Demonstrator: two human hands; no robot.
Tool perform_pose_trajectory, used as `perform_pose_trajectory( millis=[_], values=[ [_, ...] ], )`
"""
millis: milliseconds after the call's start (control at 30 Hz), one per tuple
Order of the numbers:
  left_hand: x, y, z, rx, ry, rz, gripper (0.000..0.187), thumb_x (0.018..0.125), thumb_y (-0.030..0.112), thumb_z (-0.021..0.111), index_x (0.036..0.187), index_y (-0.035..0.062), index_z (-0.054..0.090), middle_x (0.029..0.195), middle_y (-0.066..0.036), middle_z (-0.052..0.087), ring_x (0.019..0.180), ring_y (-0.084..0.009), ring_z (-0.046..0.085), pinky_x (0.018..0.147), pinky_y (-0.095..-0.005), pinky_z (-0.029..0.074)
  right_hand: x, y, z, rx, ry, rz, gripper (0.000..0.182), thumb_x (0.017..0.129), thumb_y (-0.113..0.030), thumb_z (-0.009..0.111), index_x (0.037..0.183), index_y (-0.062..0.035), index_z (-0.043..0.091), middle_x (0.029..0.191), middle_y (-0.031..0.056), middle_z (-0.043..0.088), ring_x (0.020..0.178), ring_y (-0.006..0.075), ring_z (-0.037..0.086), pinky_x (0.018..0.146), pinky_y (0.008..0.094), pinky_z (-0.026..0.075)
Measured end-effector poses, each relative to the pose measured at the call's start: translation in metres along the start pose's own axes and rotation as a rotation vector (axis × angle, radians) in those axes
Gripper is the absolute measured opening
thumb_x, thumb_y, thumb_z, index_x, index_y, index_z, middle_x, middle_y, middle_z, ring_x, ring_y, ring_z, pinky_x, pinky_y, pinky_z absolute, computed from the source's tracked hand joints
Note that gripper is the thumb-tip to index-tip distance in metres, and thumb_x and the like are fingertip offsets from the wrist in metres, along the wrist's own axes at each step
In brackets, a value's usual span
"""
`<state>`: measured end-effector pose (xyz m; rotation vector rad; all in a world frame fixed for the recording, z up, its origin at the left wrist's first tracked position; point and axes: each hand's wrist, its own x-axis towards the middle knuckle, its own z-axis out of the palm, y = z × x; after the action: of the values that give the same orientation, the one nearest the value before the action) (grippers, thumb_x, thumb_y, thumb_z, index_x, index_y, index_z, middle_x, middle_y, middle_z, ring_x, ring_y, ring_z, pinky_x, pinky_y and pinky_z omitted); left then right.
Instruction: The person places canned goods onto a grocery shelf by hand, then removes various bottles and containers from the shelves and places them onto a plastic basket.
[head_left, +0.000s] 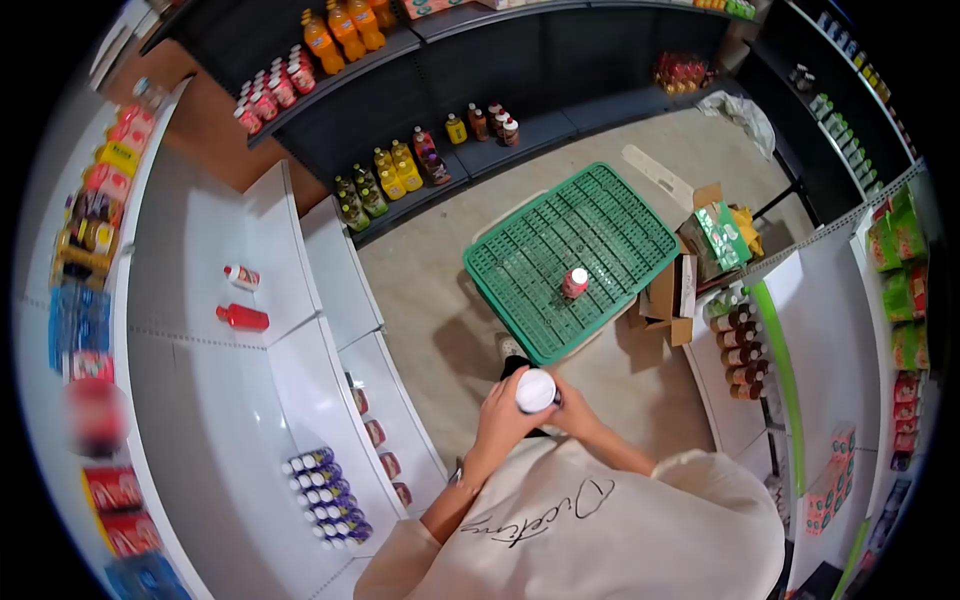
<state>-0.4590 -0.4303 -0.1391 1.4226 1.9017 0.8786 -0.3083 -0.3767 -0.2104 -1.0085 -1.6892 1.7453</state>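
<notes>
Just in front of my body I hold a container with a round white lid (536, 391), seen from above. My left hand (502, 412) wraps around its left side, and my right hand (577, 408) closes on its right side. The container's body is mostly hidden below the lid and between my fingers. Beyond my hands lies a green plastic crate (520, 235) with a grid surface. On it, towards the near right, stands a small pink-red bottle with a white cap (575, 283).
Left, a white shelf (200, 400) carries several purple white-capped bottles (328, 498), a red bottle (243, 317) lying down and a white-and-red bottle (242, 276). Dark shelves (480, 70) with drinks stand behind. Cardboard boxes (665, 295) sit right of the crate, beside another stocked shelf (740, 355).
</notes>
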Motion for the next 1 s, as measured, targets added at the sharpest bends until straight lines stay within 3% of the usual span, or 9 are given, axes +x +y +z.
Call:
perform_pose_trajectory(
  millis=[100, 233, 367, 467, 567, 600, 733, 867, 1000],
  values=[
    [0.073, -0.036, 0.013, 0.076, -0.134, -0.06, 0.072, 0.063, 0.032, 0.082, 0.124, 0.0077, 0.053, 0.108, -0.018, 0.064, 0.104, -0.0347, 0.059, 0.086, -0.0427, 0.048, 0.067, 0.028, -0.018, -0.07, -0.032, -0.003, 0.07, 0.068, -0.01, 0.079, 0.13, -0.0056, 0.047, 0.116, 0.0111, 0.061, 0.107, 0.0202, 0.058, 0.093, 0.0346, 0.045],
    [0.157, -0.093, 0.026, 0.237, -0.237, 0.015, 0.064, 0.063, 0.03, 0.081, 0.114, 0.0015, 0.054, 0.1, -0.021, 0.065, 0.093, -0.0385, 0.063, 0.077, -0.0464, 0.051, 0.145, 0.077, -0.022, -0.128, -0.017, 0.085, 0.072, 0.061, -0.011, 0.081, 0.126, -0.0061, 0.05, 0.115, 0.0153, 0.062, 0.106, 0.0284, 0.061, 0.092, 0.0366, 0.047],
    [0.224, -0.148, 0.044, 0.322, -0.367, -0.036, 0.066, 0.06, 0.031, 0.082, 0.111, 0.0038, 0.05, 0.096, -0.021, 0.066, 0.089, -0.04, 0.064, 0.075, -0.0482, 0.053, 0.207, 0.124, -0.01, -0.186, 0.095, 0.116, 0.074, 0.06, -0.015, 0.083, 0.126, -0.0084, 0.051, 0.116, 0.0159, 0.062, 0.107, 0.0318, 0.061, 0.091, 0.0386, 0.048],
    [0.265, -0.165, 0.052, 0.323, -0.351, -0.044, 0.069, 0.056, 0.028, 0.085, 0.11, 0.004, 0.049, 0.099, -0.021, 0.064, 0.091, -0.0407, 0.062, 0.076, -0.0484, 0.051, 0.244, 0.142, -0.009, -0.22, 0.164, 0.147, 0.073, 0.063, -0.014, 0.08, 0.129, -0.0116, 0.05, 0.119, 0.0186, 0.06, 0.109, 0.0351, 0.059, 0.092, 0.0397, 0.047],
    [0.305, -0.175, 0.062, 0.295, -0.291, -0.003, 0.068, 0.056, 0.025, 0.085, 0.11, 0.0057, 0.049, 0.101, -0.02, 0.062, 0.096, -0.0401, 0.059, 0.081, -0.047, 0.05, 0.284, 0.152, -0.017, -0.238, 0.28, 0.188, 0.068, 0.068, -0.013, 0.076, 0.13, -0.0081, 0.049, 0.126, 0.0199, 0.056, 0.115, 0.0339, 0.056, 0.097, 0.0404, 0.045],
    [0.318, -0.175, 0.063, 0.28, -0.273, 0.014, 0.068, 0.056, 0.024, 0.085, 0.111, 0.006, 0.048, 0.101, -0.02, 0.061, 0.097, -0.0399, 0.058, 0.082, -0.0467, 0.049, 0.295, 0.153, -0.023, -0.212, 0.292, 0.2, 0.064, 0.071, -0.001, 0.066, 0.132, -0.011, 0.05, 0.126, 0.0192, 0.058, 0.114, 0.0334, 0.058, 0.096, 0.0378, 0.047],
    [0.357, -0.172, 0.073, 0.306, -0.287, -0.018, 0.068, 0.057, 0.02, 0.084, 0.113, 0.0063, 0.047, 0.108, -0.017, 0.055, 0.102, -0.04, 0.054, 0.084, -0.0467, 0.049, 0.322, 0.174, -0.039, -0.056, 0.349, 0.269, 0.068, 0.073, 0.003, 0.056, 0.139, -0.0094, 0.045, 0.128, 0.0173, 0.058, 0.116, 0.0273, 0.058, 0.099, 0.035, 0.045],
    [0.366, -0.176, 0.09, 0.305, -0.219, -0.034, 0.067, 0.06, 0.02, 0.082, 0.116, 0.0073, 0.047, 0.112, -0.016, 0.053, 0.105, -0.0384, 0.052, 0.086, -0.046, 0.049, 0.328, 0.191, -0.051, 0.198, 0.288, 0.421, 0.07, 0.08, 0.004, 0.049, 0.146, -0.017, 0.036, 0.127, 0.0033, 0.055, 0.091, 0.0106, 0.058, 0.07, 0.024, 0.05],
    [0.364, -0.175, 0.106, 0.306, -0.147, 0.021, 0.068, 0.062, 0.022, 0.081, 0.118, 0.0075, 0.046, 0.112, -0.015, 0.053, 0.107, -0.0367, 0.051, 0.087, -0.0452, 0.049, 0.325, 0.164, -0.066, 0.362, 0.292, 0.509, 0.071, 0.08, 0.003, 0.049, 0.147, -0.0172, 0.035, 0.133, 0.0066, 0.052, 0.09, 0.0106, 0.058, 0.07, 0.0251, 0.05]
  ],
)
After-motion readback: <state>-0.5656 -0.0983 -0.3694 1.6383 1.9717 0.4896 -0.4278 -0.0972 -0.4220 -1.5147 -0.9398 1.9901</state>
